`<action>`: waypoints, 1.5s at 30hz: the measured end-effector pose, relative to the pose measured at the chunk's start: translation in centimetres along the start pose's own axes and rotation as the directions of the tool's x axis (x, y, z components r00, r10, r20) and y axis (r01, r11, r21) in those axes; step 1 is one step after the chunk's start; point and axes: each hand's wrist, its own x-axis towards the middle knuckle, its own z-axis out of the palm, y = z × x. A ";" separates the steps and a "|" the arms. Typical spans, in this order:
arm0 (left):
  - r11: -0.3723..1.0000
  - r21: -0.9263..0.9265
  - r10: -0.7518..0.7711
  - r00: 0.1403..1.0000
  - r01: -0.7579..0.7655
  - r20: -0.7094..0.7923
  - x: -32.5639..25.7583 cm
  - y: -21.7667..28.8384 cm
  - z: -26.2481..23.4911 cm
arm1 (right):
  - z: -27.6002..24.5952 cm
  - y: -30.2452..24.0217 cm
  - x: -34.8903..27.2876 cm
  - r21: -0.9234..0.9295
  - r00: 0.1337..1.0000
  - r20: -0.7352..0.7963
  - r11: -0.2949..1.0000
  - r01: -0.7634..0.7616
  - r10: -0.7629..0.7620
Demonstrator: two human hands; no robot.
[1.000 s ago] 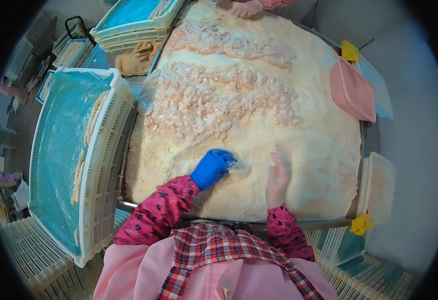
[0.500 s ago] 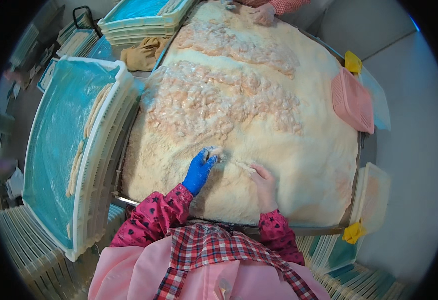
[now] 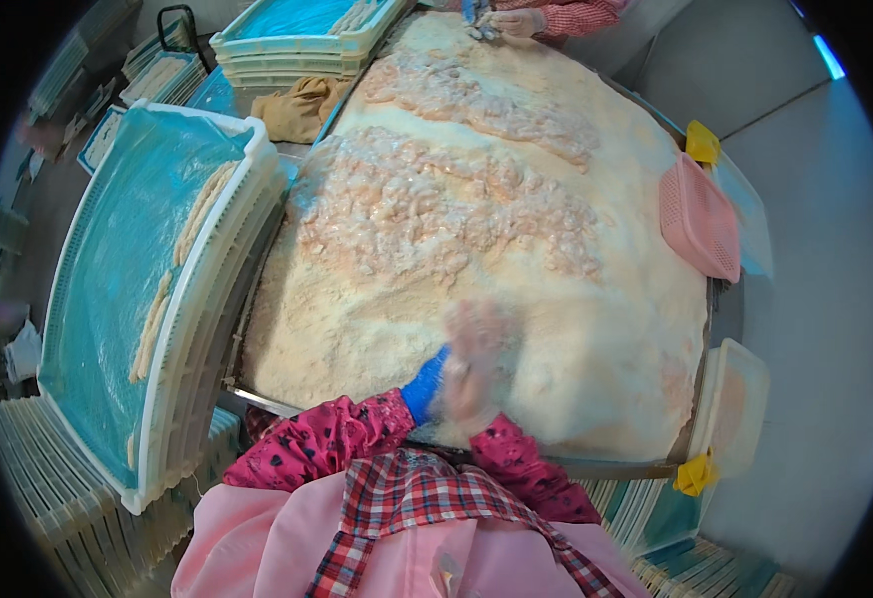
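My left hand (image 3: pixel 425 387), in a blue glove, is close to the near edge of a wide bed of pale powder (image 3: pixel 337 344). My right hand (image 3: pixel 470 374) lies across its fingers, smeared by motion, and the two seem to meet. Whether either hand holds anything is hidden by the blur and the overlap. Beyond them, wet, pale pink pieces that look like raw meat (image 3: pixel 436 204) form a thick band on the powder. A second band of such pieces (image 3: pixel 486 105) lies farther back.
At the left, stacked white trays (image 3: pixel 179 309) have a blue-lined top one bearing powdered strips (image 3: pixel 152 324). A pink basket (image 3: pixel 701 219) hangs at the right edge, between yellow cloths (image 3: pixel 694 475). Across the table are a co-worker's hands (image 3: pixel 514 22). A brown cloth (image 3: pixel 302 108) lies far left.
My hands were apart over the powder, with pale lumps at the left fingers. The right has swung left across the left, which has drawn nearer to me. The co-worker's hands have shifted.
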 end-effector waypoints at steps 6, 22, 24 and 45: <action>0.982 0.054 0.173 0.972 -0.184 0.159 0.4 5.1 2.9 | 1.4 2.7 1.0 -0.178 0.994 -0.106 0.984 -0.004 -0.015; -0.017 0.998 -0.166 0.984 0.063 -0.065 2.9 12.6 2.9 | -0.3 2.3 1.9 0.448 0.916 -0.364 0.894 0.014 0.168; -0.367 0.921 -0.159 0.966 0.133 -0.203 3.0 12.7 2.5 | -1.4 3.1 1.7 0.394 0.939 -0.289 0.917 -0.059 0.184; 0.974 -0.113 -0.226 0.906 0.198 -0.357 2.6 20.4 5.9 | -7.5 21.2 8.1 -0.491 0.967 0.002 0.843 -0.221 0.254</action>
